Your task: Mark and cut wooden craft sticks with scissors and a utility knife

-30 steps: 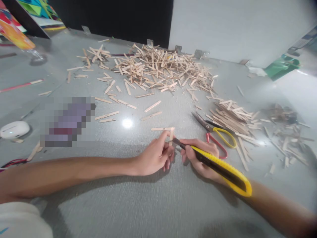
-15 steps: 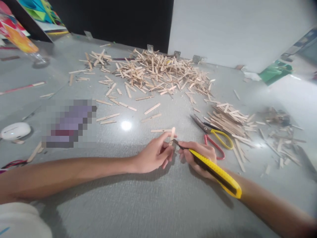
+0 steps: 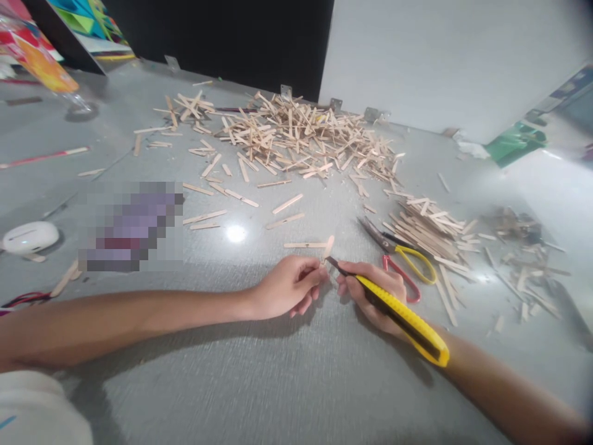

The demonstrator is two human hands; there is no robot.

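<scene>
My left hand rests on the grey table, fingers curled, pinching a short wooden stick that points up and away. My right hand is closed round a yellow and black utility knife. The knife's blade tip lies right beside the stick, near my left fingertips. Just beyond the stick another loose stick lies flat on the table.
A big heap of wooden sticks covers the far middle. A tidier bundle of sticks lies right, with red and yellow scissors before it. Offcuts are at far right, a white oval device at left.
Both hands stayed close together. The knife's rear end swung lower and nearer my forearm, and the stick in my left fingers tilted slightly to the right.
</scene>
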